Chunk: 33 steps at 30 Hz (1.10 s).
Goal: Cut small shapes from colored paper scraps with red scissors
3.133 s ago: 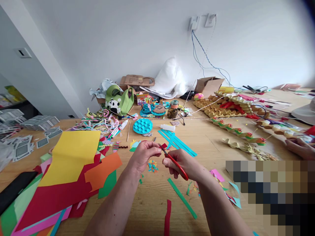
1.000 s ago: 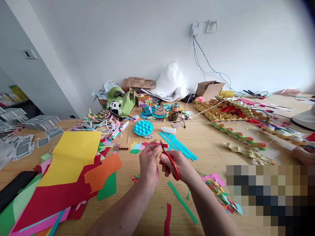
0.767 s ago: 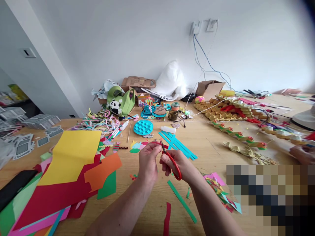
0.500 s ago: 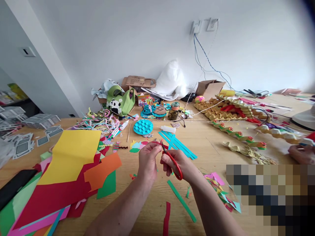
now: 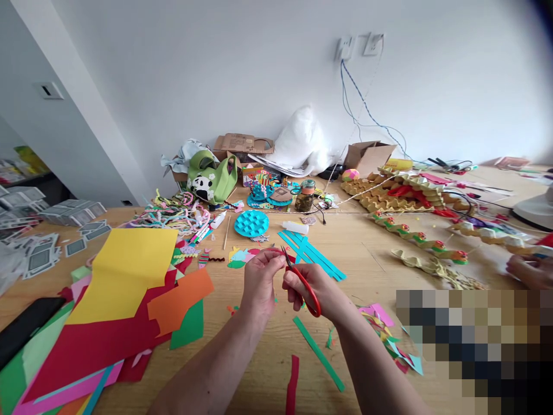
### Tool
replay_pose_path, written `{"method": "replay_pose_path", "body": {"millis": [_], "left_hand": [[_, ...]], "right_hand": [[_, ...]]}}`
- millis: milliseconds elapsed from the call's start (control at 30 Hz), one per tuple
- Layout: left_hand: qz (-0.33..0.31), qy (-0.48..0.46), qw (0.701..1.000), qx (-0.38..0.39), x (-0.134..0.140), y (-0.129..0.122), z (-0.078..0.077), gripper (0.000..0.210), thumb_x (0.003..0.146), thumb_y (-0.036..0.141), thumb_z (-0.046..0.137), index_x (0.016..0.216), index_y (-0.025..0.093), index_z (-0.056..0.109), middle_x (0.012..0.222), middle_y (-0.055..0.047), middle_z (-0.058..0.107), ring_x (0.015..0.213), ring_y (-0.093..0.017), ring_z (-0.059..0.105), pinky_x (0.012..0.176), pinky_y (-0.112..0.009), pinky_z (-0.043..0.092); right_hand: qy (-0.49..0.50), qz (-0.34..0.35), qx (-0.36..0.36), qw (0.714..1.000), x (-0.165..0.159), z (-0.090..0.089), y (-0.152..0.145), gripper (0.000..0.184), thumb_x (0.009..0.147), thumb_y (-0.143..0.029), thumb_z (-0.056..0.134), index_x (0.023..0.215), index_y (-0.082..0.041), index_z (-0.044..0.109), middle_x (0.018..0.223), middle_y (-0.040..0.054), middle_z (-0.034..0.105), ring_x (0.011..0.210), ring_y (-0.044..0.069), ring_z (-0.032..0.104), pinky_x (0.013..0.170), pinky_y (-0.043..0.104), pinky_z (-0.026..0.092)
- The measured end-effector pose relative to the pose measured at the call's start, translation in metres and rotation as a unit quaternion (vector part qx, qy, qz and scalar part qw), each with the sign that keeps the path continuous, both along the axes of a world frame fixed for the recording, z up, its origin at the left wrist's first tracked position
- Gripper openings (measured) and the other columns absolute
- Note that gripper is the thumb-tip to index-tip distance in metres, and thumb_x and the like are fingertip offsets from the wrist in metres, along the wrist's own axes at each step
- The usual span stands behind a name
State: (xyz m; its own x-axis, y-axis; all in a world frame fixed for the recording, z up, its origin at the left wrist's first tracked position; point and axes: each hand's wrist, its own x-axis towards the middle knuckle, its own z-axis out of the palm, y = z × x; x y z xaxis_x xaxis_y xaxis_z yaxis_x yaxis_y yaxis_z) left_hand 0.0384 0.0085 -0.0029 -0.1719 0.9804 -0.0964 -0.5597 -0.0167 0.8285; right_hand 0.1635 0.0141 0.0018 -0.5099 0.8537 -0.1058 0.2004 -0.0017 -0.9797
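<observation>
Basically, left hand [image 5: 262, 278] pinches red paper [image 5: 273, 250] above table [image 5: 264, 372]; likely light, bendy, easily creased: pinch the edge. Right hand [image 5: 322, 282] holds scissors [image 5: 309, 289] by the handles, blades near the paper; probably stiff.

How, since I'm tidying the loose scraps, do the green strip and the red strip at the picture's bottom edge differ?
The green strip lies slantwise; the red strip points almost straight toward the camera. The green strip shows from end to end, while the red strip runs out of the picture. Both are narrow and lie on the table, outside the left hand and right hand.
</observation>
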Motion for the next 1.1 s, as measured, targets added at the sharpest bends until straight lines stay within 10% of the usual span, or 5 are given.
{"method": "replay_pose_path", "body": {"millis": [1100], "left_hand": [[-0.001,0.055,0.998,0.032,-0.0085,0.0088,-0.0034,0.006,0.056,0.016,0.071,0.059,0.015,0.065,0.085,-0.002,0.061,0.073,-0.012,0.055,0.073,-0.027,0.042]], "right_hand": [[-0.007,0.007,-0.004,1.0,0.0032,0.0021,-0.0005,0.06,0.071,-0.073,0.054,0.062,-0.014,0.054,0.054,0.0022,0.058,0.042,0.011,0.056,0.04,0.021,0.038]]}}
